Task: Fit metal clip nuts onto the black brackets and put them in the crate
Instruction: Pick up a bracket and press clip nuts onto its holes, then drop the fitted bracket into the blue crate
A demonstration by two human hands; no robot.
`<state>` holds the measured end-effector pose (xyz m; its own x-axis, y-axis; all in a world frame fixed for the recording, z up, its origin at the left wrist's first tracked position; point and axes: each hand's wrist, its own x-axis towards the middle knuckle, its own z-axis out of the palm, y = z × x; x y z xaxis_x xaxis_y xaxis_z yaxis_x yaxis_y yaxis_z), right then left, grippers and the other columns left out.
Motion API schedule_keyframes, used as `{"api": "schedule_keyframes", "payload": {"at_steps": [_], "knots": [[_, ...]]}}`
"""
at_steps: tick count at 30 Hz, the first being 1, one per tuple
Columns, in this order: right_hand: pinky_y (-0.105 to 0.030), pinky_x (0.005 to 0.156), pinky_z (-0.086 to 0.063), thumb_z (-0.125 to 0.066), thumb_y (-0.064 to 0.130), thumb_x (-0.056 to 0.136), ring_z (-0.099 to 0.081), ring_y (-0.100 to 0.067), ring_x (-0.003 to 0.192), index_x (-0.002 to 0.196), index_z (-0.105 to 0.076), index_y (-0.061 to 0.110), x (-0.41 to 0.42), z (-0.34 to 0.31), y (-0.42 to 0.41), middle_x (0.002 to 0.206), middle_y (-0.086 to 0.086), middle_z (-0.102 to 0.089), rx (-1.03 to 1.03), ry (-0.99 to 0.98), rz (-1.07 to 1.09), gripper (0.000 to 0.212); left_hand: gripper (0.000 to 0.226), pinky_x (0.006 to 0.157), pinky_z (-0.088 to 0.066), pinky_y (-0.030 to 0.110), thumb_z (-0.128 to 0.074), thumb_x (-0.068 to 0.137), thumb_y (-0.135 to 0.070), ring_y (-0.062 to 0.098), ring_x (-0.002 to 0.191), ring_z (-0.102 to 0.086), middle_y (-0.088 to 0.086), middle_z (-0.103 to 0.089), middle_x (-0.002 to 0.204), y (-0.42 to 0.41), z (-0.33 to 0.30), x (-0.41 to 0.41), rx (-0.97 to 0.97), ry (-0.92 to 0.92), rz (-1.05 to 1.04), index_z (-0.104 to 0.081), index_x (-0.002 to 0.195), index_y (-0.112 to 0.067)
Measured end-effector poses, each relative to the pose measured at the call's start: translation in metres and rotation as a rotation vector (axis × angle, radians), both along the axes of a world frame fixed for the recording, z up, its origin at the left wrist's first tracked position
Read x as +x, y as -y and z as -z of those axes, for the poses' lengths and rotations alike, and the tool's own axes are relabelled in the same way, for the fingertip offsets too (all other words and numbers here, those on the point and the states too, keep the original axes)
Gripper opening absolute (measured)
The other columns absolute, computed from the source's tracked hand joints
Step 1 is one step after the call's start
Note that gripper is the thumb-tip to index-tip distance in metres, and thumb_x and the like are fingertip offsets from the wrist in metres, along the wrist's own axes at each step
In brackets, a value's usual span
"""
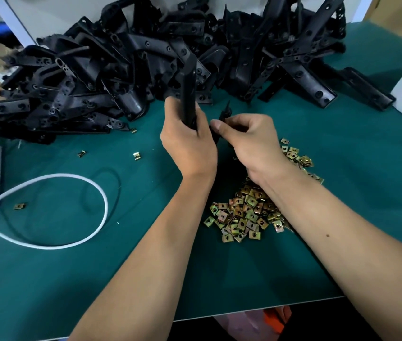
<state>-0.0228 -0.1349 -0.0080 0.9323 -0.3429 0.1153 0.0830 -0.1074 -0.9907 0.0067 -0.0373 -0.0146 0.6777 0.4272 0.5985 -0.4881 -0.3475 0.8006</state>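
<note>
We note the left hand (188, 143) grips a black bracket (188, 94), long axis upright. The right hand (249, 141), just beside, pinches its lower tab; any clip nut there is hidden

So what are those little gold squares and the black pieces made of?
The clip nuts look like thin stamped metal with a yellowish plated sheen that glints. The black brackets have a matte-to-satin black finish with moulded-looking holes; plastic or coated metal, I cannot tell.

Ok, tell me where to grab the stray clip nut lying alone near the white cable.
Pinch the stray clip nut by its two opposite edges, coming straight down from above: it lies flat on the green mat, apart from the white cable, with room all round for fingertips.
</note>
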Motion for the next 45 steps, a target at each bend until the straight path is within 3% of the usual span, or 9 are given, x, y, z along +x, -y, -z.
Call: {"api": "schedule_keyframes", "payload": {"at_steps": [9,13,18,26,32,36,39,42,45], "knots": [[-0.027,0.059,-0.046,-0.076,0.039,0.090,-0.056,-0.004,0.061,0.077,-0.070,0.016,0.003,-0.005,0.012,0.065,0.008,-0.063,-0.129,0.041,0.095,0.027,0.013,0.066,-0.046,0.015,-0.062,0.096,-0.027,-0.001,0.070,-0.058,-0.023,-0.062,0.076,0.007,-0.006,-0.007,-0.041,-0.163,0.250,-0.053,0.097,-0.018],[-0.047,0.079,-0.056,-0.063,0.037,0.100,-0.067,-0.019,0.083,0.088,-0.068,0.012,-0.004,-0.025,0.031,0.084,-0.004,-0.071,-0.145,0.081,0.163,0.029,0.021,0.069,-0.049,0.030,-0.057,0.102,-0.032,0.005,0.074,-0.056,-0.011,-0.058,0.081,0.033,-0.017,-0.029,0.071,-0.144,0.468,-0.045,0.097,-0.016],[-0.017,0.064,-0.045,-0.062,0.028,0.101,-0.055,0.005,0.065,0.083,-0.064,0.012,-0.044,-0.046,0.087,0.075,0.010,-0.063,-0.167,0.244,0.291,0.024,0.028,0.080,-0.053,0.044,-0.054,0.102,-0.038,0.017,0.089,-0.064,0.004,-0.064,0.094,0.094,-0.044,-0.064,0.141,-0.131,0.722,-0.053,0.102,-0.010],[-0.029,0.062,-0.038,-0.059,0.021,0.095,-0.043,-0.003,0.067,0.074,-0.056,0.022,-0.191,-0.038,0.247,0.066,0.015,-0.052,-0.282,0.279,0.810,0.021,0.026,0.084,-0.050,0.043,-0.064,0.095,-0.035,0.029,0.091,-0.061,0.010,-0.061,0.092,0.251,-0.061,-0.167,0.353,-0.167,1.166,-0.059,0.096,-0.009],[-0.020,0.048,-0.039,-0.062,0.020,0.090,-0.047,0.004,0.049,0.063,-0.063,0.019,-0.334,0.037,0.326,0.048,0.015,-0.057,-0.215,-0.209,1.070,0.027,0.037,0.086,-0.051,0.038,-0.065,0.097,-0.045,0.032,0.109,-0.065,0.013,-0.071,0.113,0.341,-0.005,-0.279,0.615,-0.545,1.481,-0.062,0.114,-0.011],[-0.037,0.062,-0.039,-0.059,0.040,0.078,-0.061,-0.023,0.076,0.065,-0.064,0.009,-0.406,0.107,0.343,0.063,-0.010,-0.060,-0.249,-0.702,1.005,0.034,0.040,0.098,-0.055,0.043,-0.066,0.097,-0.045,0.027,0.106,-0.067,0.008,-0.068,0.118,0.352,0.054,-0.325,0.584,-1.080,1.719,-0.058,0.123,-0.016],[-0.036,0.072,-0.040,-0.068,0.036,0.093,-0.068,-0.042,0.096,0.072,-0.070,0.009,-0.434,0.142,0.347,0.078,-0.023,-0.068,-0.278,-0.889,1.041,0.034,0.037,0.098,-0.056,0.045,-0.066,0.098,-0.042,0.026,0.105,-0.063,0.005,-0.059,0.118,0.352,0.084,-0.338,0.462,-1.381,1.737,-0.050,0.121,-0.018],[-0.032,0.072,-0.043,-0.074,0.037,0.092,-0.069,-0.037,0.094,0.068,-0.062,0.014,-0.444,0.155,0.353,0.065,-0.005,-0.058,-0.230,-1.005,1.059,0.036,0.051,0.101,-0.055,0.044,-0.064,0.098,-0.040,0.032,0.117,-0.062,0.004,-0.053,0.117,0.352,0.100,-0.333,0.485,-1.436,1.609,-0.045,0.137,-0.013],[-0.032,0.071,-0.043,-0.075,0.036,0.091,-0.068,-0.037,0.094,0.075,-0.064,0.009,-0.441,0.154,0.360,0.070,-0.008,-0.062,-0.260,-1.040,1.092,0.033,0.057,0.103,-0.052,0.042,-0.060,0.095,-0.043,0.034,0.117,-0.062,0.009,-0.060,0.125,0.352,0.107,-0.321,0.636,-1.265,1.476,-0.044,0.139,-0.011]]}}
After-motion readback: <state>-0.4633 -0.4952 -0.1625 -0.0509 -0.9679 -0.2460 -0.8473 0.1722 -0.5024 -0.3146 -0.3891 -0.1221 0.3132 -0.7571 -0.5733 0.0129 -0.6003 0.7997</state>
